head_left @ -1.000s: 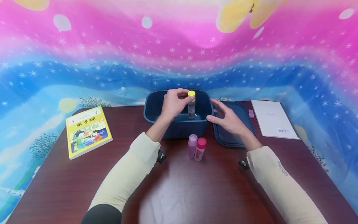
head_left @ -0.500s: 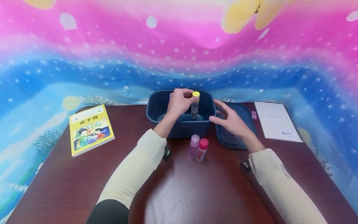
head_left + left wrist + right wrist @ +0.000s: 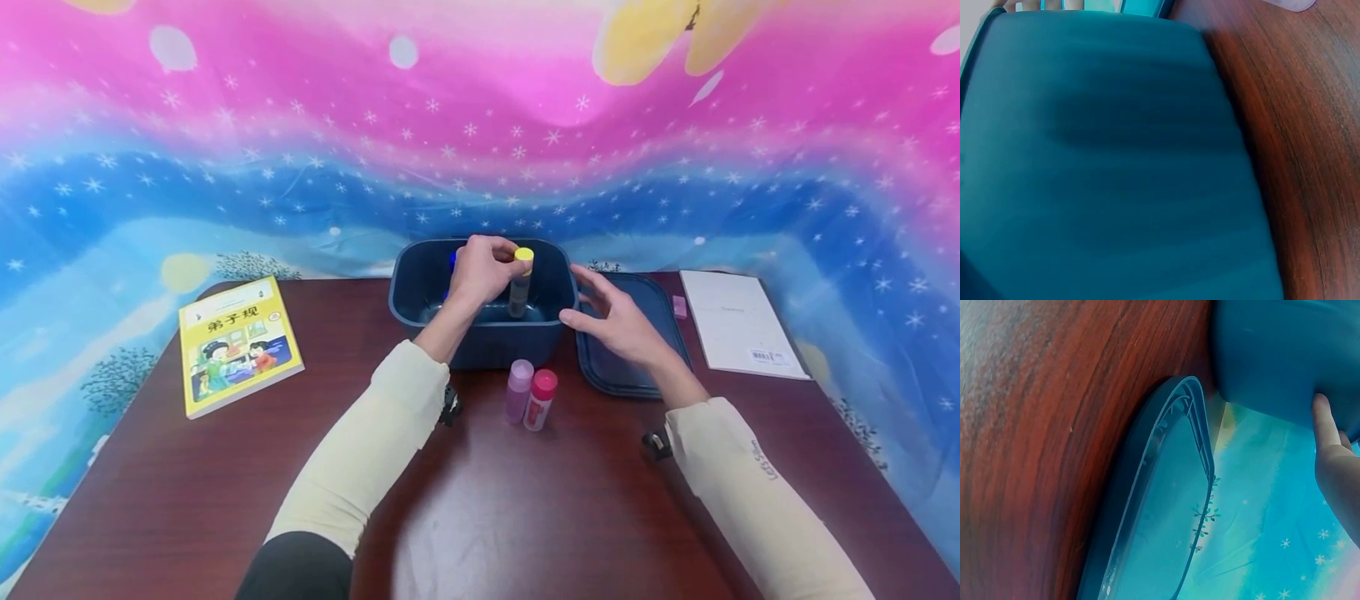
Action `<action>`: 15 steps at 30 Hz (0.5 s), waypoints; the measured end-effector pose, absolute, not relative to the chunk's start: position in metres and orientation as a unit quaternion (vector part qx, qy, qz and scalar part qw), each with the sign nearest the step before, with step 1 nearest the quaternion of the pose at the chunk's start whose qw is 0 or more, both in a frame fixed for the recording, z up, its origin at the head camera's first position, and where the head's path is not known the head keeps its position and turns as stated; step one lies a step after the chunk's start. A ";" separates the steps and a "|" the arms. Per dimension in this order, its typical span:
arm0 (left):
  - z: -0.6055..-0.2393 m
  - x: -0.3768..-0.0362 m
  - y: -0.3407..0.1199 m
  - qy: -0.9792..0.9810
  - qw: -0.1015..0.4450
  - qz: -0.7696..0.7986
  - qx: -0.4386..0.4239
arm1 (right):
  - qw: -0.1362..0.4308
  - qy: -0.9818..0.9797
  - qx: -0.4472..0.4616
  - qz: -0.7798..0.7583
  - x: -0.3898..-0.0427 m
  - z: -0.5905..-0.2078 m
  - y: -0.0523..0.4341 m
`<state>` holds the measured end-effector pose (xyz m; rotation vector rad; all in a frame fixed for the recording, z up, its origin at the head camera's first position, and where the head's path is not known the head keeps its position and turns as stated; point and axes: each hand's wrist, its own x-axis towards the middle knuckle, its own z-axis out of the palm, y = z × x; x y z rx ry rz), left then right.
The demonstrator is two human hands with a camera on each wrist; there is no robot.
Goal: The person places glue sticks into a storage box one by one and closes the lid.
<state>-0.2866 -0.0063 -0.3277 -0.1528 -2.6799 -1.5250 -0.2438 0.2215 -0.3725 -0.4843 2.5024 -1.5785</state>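
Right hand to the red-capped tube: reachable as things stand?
Probably yes. The right hand holds nothing and is at the side of the bin. In the head view, nothing stands between it and the red-capped tube; the lilac tube is on the far side.

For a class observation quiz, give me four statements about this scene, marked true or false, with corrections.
1. The left hand pinches a clear cylindrical tube with a yellow cap. True.
2. The right hand is at the right side of the dark-blue plastic box. True.
3. The box is covered. False: the dark-blue rectangular lid lies beside it.
4. Nothing stands in front of the box. False: a red-capped tube and a purple translucent tube stand there on the brown wooden table.
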 end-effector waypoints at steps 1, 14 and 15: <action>-0.328 -0.287 -0.006 -0.869 0.024 -0.492 -0.048 | 0.072 0.833 -0.161 -0.525 -0.244 -0.372 0.221; -0.328 -0.289 -0.005 -0.889 -0.003 -0.456 -0.048 | 0.069 0.824 -0.169 -0.537 -0.245 -0.373 0.222; -0.328 -0.290 -0.004 -0.892 -0.003 -0.449 -0.049 | 0.069 0.824 -0.169 -0.536 -0.245 -0.373 0.222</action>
